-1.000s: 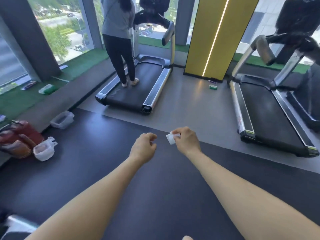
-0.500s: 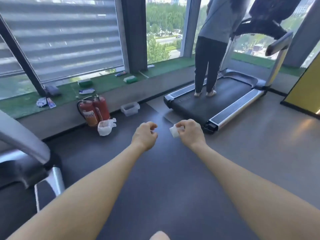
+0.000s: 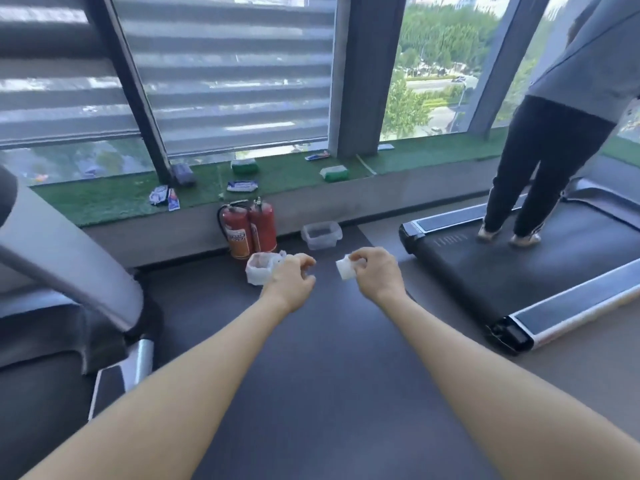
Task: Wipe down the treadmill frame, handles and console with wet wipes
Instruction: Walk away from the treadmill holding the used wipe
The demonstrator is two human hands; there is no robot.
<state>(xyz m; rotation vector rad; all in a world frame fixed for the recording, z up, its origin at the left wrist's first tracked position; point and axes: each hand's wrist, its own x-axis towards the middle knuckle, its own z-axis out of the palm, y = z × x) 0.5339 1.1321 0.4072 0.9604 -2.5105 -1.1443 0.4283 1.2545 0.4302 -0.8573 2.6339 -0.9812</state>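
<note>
My right hand pinches a small folded white wet wipe in front of me, above the dark floor mat. My left hand hovers beside it with loosely curled fingers, holding nothing. A treadmill's grey handle and frame fills the left edge. On the right, another person stands on the belt of a second treadmill. Wet wipe packs lie on the green window ledge.
Two red fire extinguishers stand against the ledge, with a white plastic bag and a clear plastic tub on the floor beside them. Small packets are scattered on the green turf ledge below the blinds.
The view has swung left, from the yellow pillar and right treadmill to the window ledge and left treadmill. Both hands kept their pose, the right still pinching the wipe.
</note>
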